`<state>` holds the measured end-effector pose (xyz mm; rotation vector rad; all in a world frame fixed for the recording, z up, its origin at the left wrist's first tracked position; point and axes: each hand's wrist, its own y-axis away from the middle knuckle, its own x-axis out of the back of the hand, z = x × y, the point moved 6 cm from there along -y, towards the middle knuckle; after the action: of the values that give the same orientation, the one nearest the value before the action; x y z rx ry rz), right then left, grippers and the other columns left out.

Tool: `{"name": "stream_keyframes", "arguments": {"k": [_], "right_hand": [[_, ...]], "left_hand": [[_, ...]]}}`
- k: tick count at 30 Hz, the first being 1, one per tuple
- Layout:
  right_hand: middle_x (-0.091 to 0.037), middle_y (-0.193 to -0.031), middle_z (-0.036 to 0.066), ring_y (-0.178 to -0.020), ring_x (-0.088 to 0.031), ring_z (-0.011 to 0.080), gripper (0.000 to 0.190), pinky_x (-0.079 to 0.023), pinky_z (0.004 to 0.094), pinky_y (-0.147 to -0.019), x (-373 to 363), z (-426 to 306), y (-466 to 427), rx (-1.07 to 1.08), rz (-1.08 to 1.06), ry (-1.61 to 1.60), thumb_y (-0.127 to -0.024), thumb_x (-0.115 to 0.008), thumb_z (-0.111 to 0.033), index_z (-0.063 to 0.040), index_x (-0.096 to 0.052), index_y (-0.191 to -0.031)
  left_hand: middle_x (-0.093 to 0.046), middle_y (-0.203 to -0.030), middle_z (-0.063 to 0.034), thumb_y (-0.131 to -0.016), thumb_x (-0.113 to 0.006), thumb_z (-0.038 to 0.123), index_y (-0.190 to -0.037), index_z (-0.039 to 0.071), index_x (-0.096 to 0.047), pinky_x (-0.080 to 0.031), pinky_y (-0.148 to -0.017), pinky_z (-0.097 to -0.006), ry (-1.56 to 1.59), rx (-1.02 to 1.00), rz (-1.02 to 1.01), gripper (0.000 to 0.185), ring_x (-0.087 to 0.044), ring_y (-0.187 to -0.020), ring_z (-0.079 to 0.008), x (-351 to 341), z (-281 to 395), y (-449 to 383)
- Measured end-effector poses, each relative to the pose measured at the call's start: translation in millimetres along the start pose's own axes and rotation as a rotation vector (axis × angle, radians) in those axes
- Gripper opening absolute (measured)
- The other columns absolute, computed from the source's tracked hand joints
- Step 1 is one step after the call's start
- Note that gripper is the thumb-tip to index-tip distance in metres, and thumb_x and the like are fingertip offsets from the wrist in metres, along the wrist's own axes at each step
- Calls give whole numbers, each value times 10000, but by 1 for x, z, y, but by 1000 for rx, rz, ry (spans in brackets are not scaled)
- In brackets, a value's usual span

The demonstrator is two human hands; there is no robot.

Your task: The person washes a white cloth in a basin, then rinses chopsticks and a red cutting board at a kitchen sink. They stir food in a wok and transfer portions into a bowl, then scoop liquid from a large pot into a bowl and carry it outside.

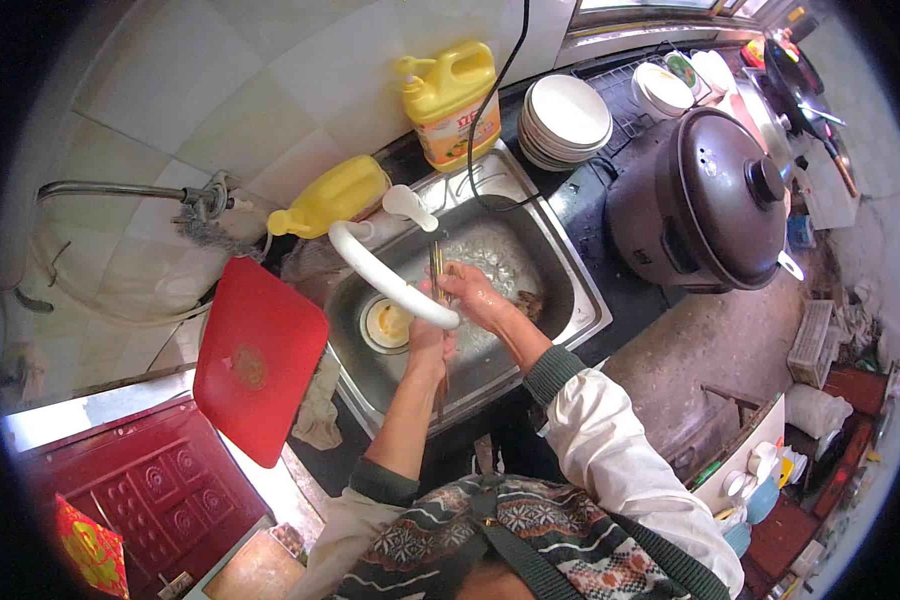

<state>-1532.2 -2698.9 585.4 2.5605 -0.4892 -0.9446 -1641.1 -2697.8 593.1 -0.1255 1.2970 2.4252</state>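
Over a stainless steel sink (564, 259), my right hand (474, 294) grips the upper part of a bundle of chopsticks (438, 259). Lower on the same bundle, my left hand (429, 346) is closed round it, partly hidden by the white curved faucet spout (390, 279). Dark ends of the chopsticks stick out below that hand. Water ripples in the basin beside my right hand. A small bowl (387, 324) with yellowish residue lies in the sink, left of my hands. Some brown scraps (529, 304) rest at the basin's right side.
Behind the sink stand a yellow detergent jug (457, 105) and a tipped yellow bottle (337, 196). Stacked white bowls (566, 120) and a large dark lidded pot (697, 202) are at the right. A red board (259, 360) leans at the left. A black cable (471, 142) hangs over the sink.
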Motion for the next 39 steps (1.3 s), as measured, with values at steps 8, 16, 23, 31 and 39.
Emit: {"name": "stream_keyframes", "arguments": {"k": [8, 16, 23, 31, 39], "right_hand": [[-480, -619, 24, -497, -473, 172, 255, -481, 341, -542, 60, -16, -35, 88, 304, -302, -990, -437, -269, -87, -503, -824], [-625, -771, 28, -622, -593, 163, 205, -490, 328, -578, 10, -15, -16, 236, 250, 318, -1007, -419, -210, -65, -552, -1065], [-549, -679, 37, -558, -539, 150, 351, -482, 329, -556, 30, -23, -23, 121, 226, -209, -1019, -370, -367, -76, -533, -908], [-546, -1227, 122, -1095, -527, 180, 432, -423, 331, -934, 1, -3, 43, 258, 318, 153, -1009, -419, -356, -51, -510, -1300], [-634, -837, 60, -620, -559, 144, 529, -440, 280, -598, 43, 98, 101, -307, 307, 46, -993, -353, -498, -32, -596, -1052]], "left_hand": [[-379, -550, 40, -1000, -458, 405, -866, 81, -506, -203, -320, -234, -366, 132, -211, 353, -281, -356, -64, -19, -21, 31], [-469, -614, 30, -989, -479, 370, -938, 84, -541, -295, -409, -223, -294, -141, -88, 297, -410, -477, -92, -9, -9, -19], [-641, -1039, -224, -971, -429, 452, -1126, -40, -613, -429, -836, -427, -746, -192, -32, 547, -598, -997, -284, -28, 9, -10], [-556, -737, -28, -981, -505, 246, -988, 4, -593, -457, -576, -311, -131, -397, -272, 258, -549, -636, -144, -23, 40, -56], [-505, -708, 3, -986, -510, 192, -1044, 35, -560, -420, -484, -276, 16, -358, -172, 175, -486, -564, -93, -37, 32, -59]]}}
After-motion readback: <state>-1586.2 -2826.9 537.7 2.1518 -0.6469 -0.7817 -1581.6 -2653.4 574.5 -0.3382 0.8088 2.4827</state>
